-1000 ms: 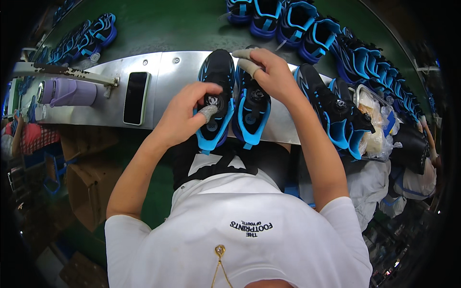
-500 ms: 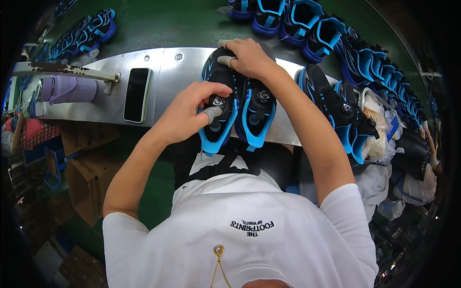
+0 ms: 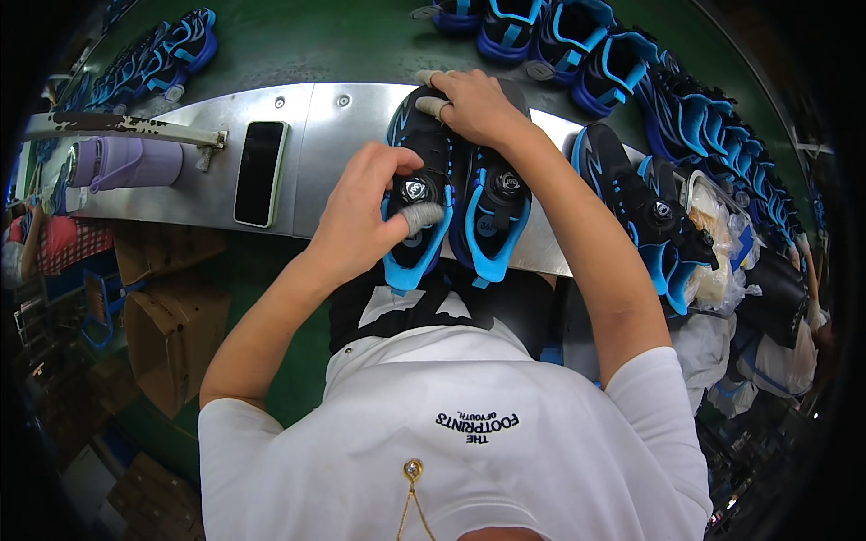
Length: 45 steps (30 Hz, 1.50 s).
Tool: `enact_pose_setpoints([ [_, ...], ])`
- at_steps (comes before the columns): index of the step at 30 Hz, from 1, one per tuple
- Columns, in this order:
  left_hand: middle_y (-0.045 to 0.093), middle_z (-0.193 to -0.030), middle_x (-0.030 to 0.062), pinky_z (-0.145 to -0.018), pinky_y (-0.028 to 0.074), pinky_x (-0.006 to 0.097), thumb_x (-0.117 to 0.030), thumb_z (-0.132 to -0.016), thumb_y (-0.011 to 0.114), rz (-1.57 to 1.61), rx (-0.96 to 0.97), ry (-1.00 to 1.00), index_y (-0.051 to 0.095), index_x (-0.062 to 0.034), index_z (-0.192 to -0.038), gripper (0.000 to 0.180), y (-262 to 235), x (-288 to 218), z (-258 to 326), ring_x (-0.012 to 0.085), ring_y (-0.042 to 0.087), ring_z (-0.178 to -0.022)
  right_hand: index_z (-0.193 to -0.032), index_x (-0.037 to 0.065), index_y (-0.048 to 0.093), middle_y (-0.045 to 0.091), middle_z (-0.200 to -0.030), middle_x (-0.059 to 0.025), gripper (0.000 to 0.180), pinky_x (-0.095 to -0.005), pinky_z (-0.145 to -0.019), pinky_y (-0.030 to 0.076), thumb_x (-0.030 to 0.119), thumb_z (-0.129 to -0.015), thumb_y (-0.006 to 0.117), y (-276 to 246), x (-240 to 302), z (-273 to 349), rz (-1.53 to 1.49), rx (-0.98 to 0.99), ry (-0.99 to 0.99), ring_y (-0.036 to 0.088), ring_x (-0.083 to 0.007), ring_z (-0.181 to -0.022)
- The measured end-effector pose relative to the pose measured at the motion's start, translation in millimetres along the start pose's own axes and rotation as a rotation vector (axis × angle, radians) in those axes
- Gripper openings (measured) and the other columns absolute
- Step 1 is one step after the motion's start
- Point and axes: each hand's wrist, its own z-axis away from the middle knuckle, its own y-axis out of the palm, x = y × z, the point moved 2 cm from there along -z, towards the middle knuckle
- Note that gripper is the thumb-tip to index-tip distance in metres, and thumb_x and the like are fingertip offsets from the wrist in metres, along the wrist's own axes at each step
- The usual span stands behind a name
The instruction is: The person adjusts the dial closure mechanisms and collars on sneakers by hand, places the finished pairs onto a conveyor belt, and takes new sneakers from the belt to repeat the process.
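Two black sneakers with bright blue collars stand side by side before me, toes pointing away. My left hand [image 3: 361, 212] is at the left sneaker [image 3: 426, 140]; its thumb and fingers are spread on either side of the round lacing dial [image 3: 415, 189]. The thumb, wrapped in grey tape, touches the shoe by its opening. Over that sneaker's toe curls my right hand [image 3: 476, 108], gripping it with taped fingertips. The right sneaker [image 3: 490, 230] sits beside it, its toe partly covered by my right hand and wrist.
A metal bench top [image 3: 320, 135] carries a phone [image 3: 262, 173] and a lilac bottle [image 3: 135, 164] at left. To the right lie another pair of sneakers [image 3: 622, 194] and a plastic container with bagged items [image 3: 717, 234]. Beyond, a row of sneakers [image 3: 613, 72] lines the green surface. Cardboard boxes [image 3: 176, 334] stand lower left.
My left hand's fingers have drawn back from the laces, and its thumb has shifted right. The right hand keeps its hold on the toe. The whole view has shifted slightly.
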Motion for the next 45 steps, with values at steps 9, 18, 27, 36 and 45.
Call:
enact_pose_setpoints([
  [9,0.061,-0.109,0.0054,-0.081,0.044,0.028,-0.003,-0.079,0.068,0.098,0.109,0.102,0.061,-0.0051,-0.119,0.041,-6.1,7.5,0.3,0.0178,0.052,-0.089,-0.13,0.015,0.059,0.064,-0.124,-0.0149,0.042,-0.0483,-0.099,0.041,0.035,-0.094,0.058,-4.5,4.4,0.1,0.03,-0.023,-0.05,0.055,-0.0388,-0.115],
  [18,0.062,-0.106,0.0065,-0.078,0.044,0.029,-0.009,-0.078,0.076,0.195,-0.227,-0.193,0.063,-0.005,-0.108,0.033,-3.5,1.7,38.1,0.0189,0.055,-0.092,-0.127,0.013,0.063,0.063,-0.125,-0.0158,0.04,-0.0441,-0.101,0.043,0.028,-0.09,0.064,-17.2,5.8,-0.1,-0.126,0.004,-0.074,0.056,-0.0386,-0.115],
  [27,0.063,-0.111,0.0085,-0.087,0.046,0.035,-0.002,-0.076,0.064,-0.044,-0.103,0.077,0.064,-0.0053,-0.107,0.031,0.6,12.8,12.0,0.0265,0.057,-0.102,-0.126,0.011,0.063,0.065,-0.122,-0.0171,0.039,-0.0436,-0.1,0.045,0.026,-0.09,0.064,-15.5,9.8,1.6,-0.107,-0.05,-0.091,0.059,-0.0381,-0.114],
  [36,0.061,-0.097,0.0163,-0.083,0.047,0.043,-0.022,-0.079,0.073,-0.319,0.142,0.182,0.063,-0.008,-0.119,0.044,14.3,-48.6,51.1,0.0342,0.055,-0.095,-0.123,0.008,0.065,0.069,-0.11,-0.0128,0.033,-0.032,-0.093,0.048,0.021,-0.092,0.062,-50.4,-15.8,26.9,-0.274,-0.241,0.015,0.064,-0.0255,-0.105],
  [45,0.063,-0.084,0.0129,-0.065,0.051,0.04,-0.026,-0.074,0.08,-0.21,0.204,0.15,0.068,-0.0064,-0.102,0.036,2.3,-37.7,-1.2,0.032,0.063,-0.073,-0.103,0.012,0.073,0.062,-0.119,-0.0126,0.026,-0.0439,-0.091,0.045,0.025,-0.08,0.074,-81.5,-49.7,39.7,0.125,-0.683,-0.098,0.057,-0.035,-0.106],
])
